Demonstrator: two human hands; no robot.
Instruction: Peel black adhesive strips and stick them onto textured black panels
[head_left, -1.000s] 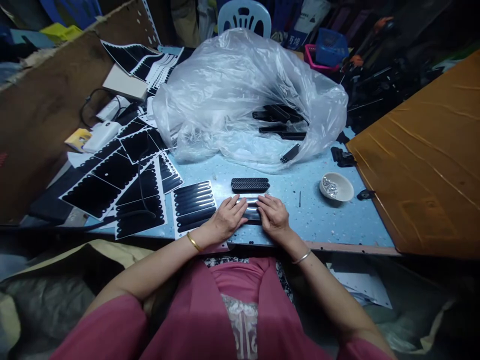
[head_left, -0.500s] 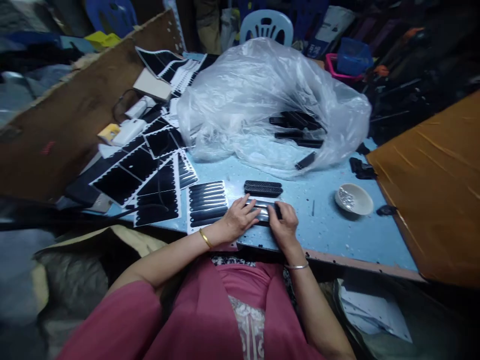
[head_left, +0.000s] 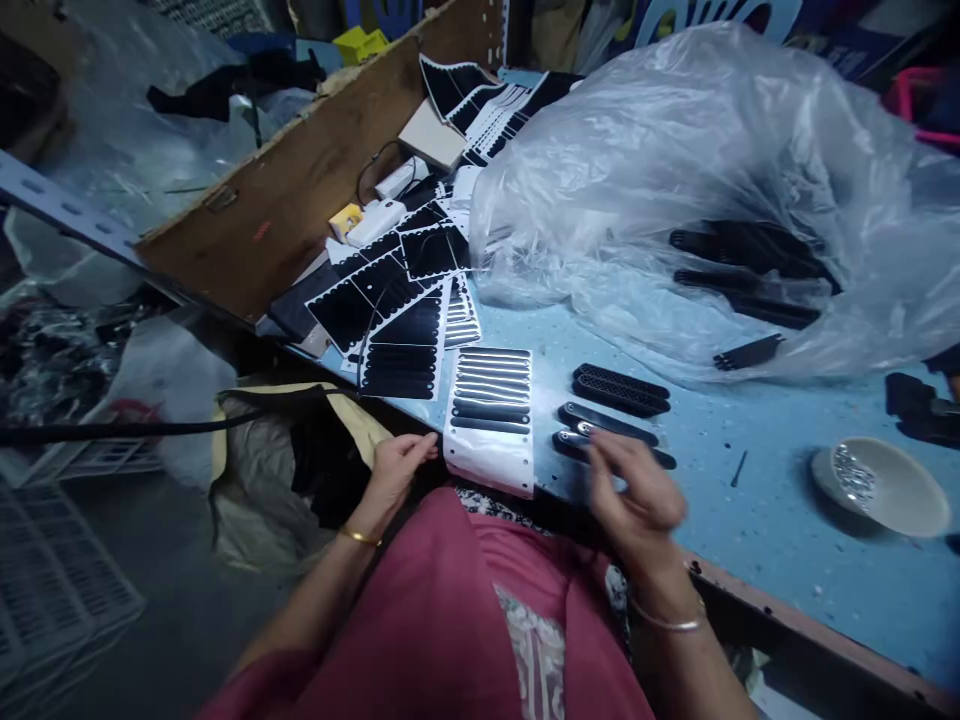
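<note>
I position the left hand point(head_left: 397, 468) at the near edge of the counter point(head_left: 780, 490), just beside the left side of the backing sheet point(head_left: 491, 455). Its grip is closed, thumb and forefinger together; I cannot tell whether anything sits between the tips.

I position the right hand point(head_left: 639, 490) over the near side of the counter, to the right of the backing sheet. Its fingers are partly curled and blurred; I cannot tell whether this grip is holding or touching anything. The thumb and forefinger are at the black strips point(head_left: 609, 423), which lie flat beneath and just beyond them.

Reference layout: the patterned black pieces point(head_left: 621, 389) lie just on the far side of the black strips. The backing sheet carries a column of dark, glossy strips; its near part is bare. A thin dark pin point(head_left: 739, 468) lies to the right of the right hand. Farther right, the white bowl point(head_left: 911, 490) contains small metallic parts point(head_left: 853, 476). The clear plastic bag point(head_left: 645, 190) occupies the far side, with black pieces point(head_left: 750, 260) visible at its opening.
</note>
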